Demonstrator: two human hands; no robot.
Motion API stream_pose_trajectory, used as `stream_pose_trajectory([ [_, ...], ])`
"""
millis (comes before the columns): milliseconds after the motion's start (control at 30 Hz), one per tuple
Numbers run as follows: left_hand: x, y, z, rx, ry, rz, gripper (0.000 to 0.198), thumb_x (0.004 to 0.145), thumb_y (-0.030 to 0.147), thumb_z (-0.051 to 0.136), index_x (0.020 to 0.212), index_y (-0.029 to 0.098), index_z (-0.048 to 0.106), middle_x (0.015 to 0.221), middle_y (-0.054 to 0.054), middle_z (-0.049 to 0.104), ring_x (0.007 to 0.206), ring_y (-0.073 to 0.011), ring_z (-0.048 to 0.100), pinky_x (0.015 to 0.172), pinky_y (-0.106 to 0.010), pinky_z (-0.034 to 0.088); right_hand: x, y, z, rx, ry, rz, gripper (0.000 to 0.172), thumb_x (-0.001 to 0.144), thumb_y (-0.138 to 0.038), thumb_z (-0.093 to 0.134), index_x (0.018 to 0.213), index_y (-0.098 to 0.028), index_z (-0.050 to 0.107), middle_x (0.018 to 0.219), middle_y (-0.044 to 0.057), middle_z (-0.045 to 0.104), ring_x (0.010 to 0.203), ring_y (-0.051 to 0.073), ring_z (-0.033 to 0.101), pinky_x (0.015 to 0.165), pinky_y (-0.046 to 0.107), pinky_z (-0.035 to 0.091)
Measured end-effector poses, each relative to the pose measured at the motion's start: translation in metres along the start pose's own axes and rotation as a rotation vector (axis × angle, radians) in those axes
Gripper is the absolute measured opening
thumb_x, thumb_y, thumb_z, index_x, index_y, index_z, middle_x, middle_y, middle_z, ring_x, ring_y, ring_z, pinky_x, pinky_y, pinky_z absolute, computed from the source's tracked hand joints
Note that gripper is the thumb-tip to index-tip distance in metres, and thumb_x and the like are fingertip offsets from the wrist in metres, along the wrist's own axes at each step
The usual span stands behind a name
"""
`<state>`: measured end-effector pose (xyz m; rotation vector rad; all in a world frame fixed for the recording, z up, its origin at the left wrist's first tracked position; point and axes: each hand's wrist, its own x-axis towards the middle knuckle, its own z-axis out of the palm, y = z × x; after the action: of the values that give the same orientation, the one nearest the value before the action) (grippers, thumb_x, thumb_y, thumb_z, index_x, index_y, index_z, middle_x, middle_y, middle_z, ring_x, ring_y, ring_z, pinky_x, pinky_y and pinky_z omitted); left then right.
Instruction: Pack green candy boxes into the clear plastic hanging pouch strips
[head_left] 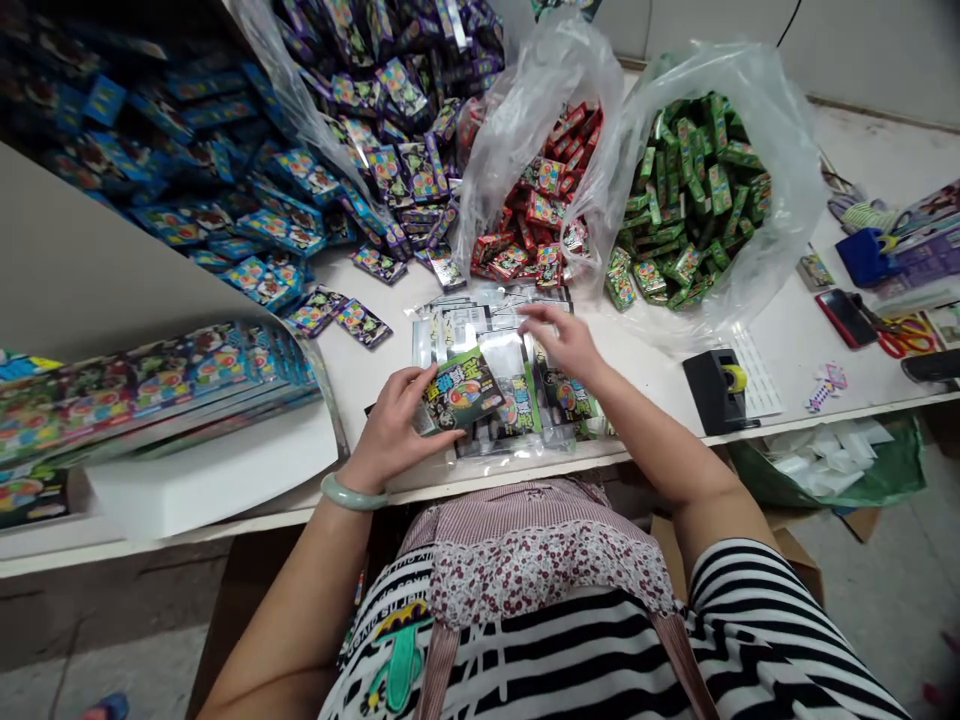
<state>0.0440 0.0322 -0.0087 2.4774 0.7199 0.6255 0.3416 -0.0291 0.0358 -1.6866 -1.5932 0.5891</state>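
My left hand (394,425) grips a flat, green-and-black printed packet (463,392) by its left side, thumb below and fingers above. Beneath it on the table lies a pile of clear plastic bags (469,318), overlapping one another. Several printed packets of the same look, such as the dark packet (568,395), lie in or under the clear plastic. My right hand (566,345) is over the pile's upper right, fingers bent and pinched at a bag's upper edge. The plastic between those fingertips is hard to make out.
Behind the pile stand open plastic bags of purple boxes (420,170), red boxes (547,210) and green boxes (686,200). Blue boxes (262,230) spill from the left. A white tray (225,475) holds stacked packets. On the right are a tape dispenser (712,390), phone (846,318) and scissors (904,337).
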Motion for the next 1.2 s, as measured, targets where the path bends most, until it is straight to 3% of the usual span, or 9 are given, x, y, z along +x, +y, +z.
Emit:
stream_pose_trajectory([
  [167,-0.002,0.001,0.001,0.029,0.032,0.016,0.086,0.079,0.052,0.073,0.151,0.024,0.035,0.129,-0.014,0.049,0.121,-0.0322,0.053,0.105,-0.05,0.049,0.082,0.059,-0.021,-0.326,0.221,0.473,0.051,0.085,-0.028,0.067,0.13,-0.01,0.05,0.122,0.022,0.065,0.117,0.035,0.061,0.102,0.052,0.045],
  [300,-0.005,0.001,0.0,0.05,0.07,0.022,0.086,0.079,0.051,0.073,0.151,0.024,0.034,0.128,-0.013,0.05,0.12,-0.032,0.054,0.103,-0.049,0.051,0.108,0.076,-0.02,-0.245,0.33,0.561,0.046,0.084,-0.028,0.066,0.124,-0.013,0.049,0.105,0.013,0.069,0.103,0.027,0.066,0.095,0.043,0.049],
  [400,-0.008,-0.004,-0.003,0.055,0.113,-0.015,0.086,0.078,0.051,0.075,0.15,0.025,0.037,0.127,-0.013,0.052,0.118,-0.0318,0.056,0.103,-0.05,0.051,0.094,0.073,-0.017,0.08,0.357,0.51,0.047,0.082,-0.035,0.065,0.122,-0.019,0.048,0.089,0.003,0.068,0.084,0.018,0.065,0.079,0.033,0.053],
  [567,-0.008,-0.009,-0.001,0.052,0.14,-0.054,0.088,0.077,0.055,0.075,0.15,0.024,0.037,0.127,-0.012,0.05,0.121,-0.0319,0.054,0.106,-0.051,0.049,0.034,0.038,-0.023,0.438,0.116,0.198,0.065,0.077,-0.045,0.068,0.135,-0.029,0.045,0.082,-0.002,0.062,0.067,0.014,0.056,0.059,0.027,0.048],
  [667,-0.004,-0.008,0.003,0.048,0.127,-0.05,0.089,0.077,0.057,0.073,0.151,0.023,0.035,0.129,-0.013,0.048,0.122,-0.0314,0.053,0.107,-0.049,0.048,0.003,0.012,-0.031,0.302,0.065,0.119,0.06,0.08,-0.039,0.065,0.136,-0.028,0.047,0.085,-0.001,0.062,0.068,0.015,0.056,0.064,0.03,0.05],
  [767,-0.002,-0.007,0.003,0.07,0.128,-0.067,0.089,0.077,0.057,0.074,0.15,0.022,0.036,0.128,-0.013,0.048,0.122,-0.0318,0.053,0.107,-0.049,0.048,-0.01,-0.008,-0.032,-0.155,0.097,0.172,0.043,0.081,-0.028,0.062,0.124,-0.02,0.056,0.095,0.005,0.065,0.075,0.019,0.06,0.073,0.035,0.051],
  [867,-0.003,-0.007,0.002,0.084,0.139,-0.087,0.089,0.076,0.056,0.075,0.15,0.023,0.037,0.127,-0.013,0.049,0.122,-0.0328,0.053,0.108,-0.051,0.047,-0.01,-0.016,-0.021,-0.562,-0.054,0.292,0.031,0.083,-0.02,0.062,0.114,-0.014,0.061,0.111,0.016,0.066,0.086,0.026,0.064,0.078,0.039,0.049],
  [1067,-0.013,-0.008,-0.002,0.101,0.13,-0.08,0.09,0.077,0.059,0.072,0.15,0.022,0.037,0.127,-0.014,0.049,0.121,-0.0332,0.054,0.107,-0.053,0.047,-0.011,-0.004,-0.018,-0.33,-0.231,0.246,0.033,0.09,-0.032,0.065,0.117,-0.015,0.06,0.111,0.012,0.069,0.095,0.024,0.067,0.085,0.036,0.051],
  [1200,-0.017,-0.007,-0.001,0.054,0.112,-0.117,0.089,0.076,0.061,0.072,0.149,0.023,0.038,0.128,-0.012,0.049,0.121,-0.0317,0.054,0.109,-0.051,0.046,-0.022,0.01,-0.027,-0.39,-0.272,0.114,0.066,0.076,-0.041,0.079,0.132,-0.017,0.055,0.142,0.018,0.055,0.136,0.034,0.046,0.11,0.05,0.039],
])
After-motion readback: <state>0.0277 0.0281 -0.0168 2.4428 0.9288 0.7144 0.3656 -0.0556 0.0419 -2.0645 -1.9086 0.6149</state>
